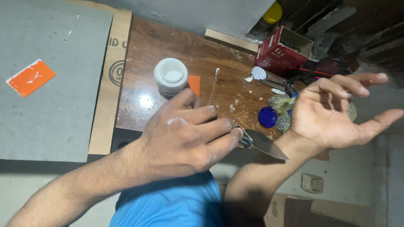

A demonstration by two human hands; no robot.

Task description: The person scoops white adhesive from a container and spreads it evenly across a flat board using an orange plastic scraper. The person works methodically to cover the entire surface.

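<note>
While your left hand point(185, 138) was clamped around a flat metal scraper blade point(263, 144) just off the glossy wooden table point(198, 54) edge, your right hand point(336, 113) hung open, palm up, holding nothing, with that round white plastic jar point(170, 76) sitting behind.

A small, cluttered workshop bench in a dim room.

A scuffed wooden tabletop point(168, 50), spattered with white flecks, is sitting under the camera, and a grey board point(50, 105) edged with brown cardboard is lying at nine o'clock, carrying an orange sticker point(30, 77). An open white jar point(170, 76) is standing near the centre. Towards two o'clock an open red carton point(283, 49), a blue lid point(267, 117), a yellow cap point(273, 12) and dark tool clutter are crowding the back edge, and bare plaster walls are closing it in.
</note>
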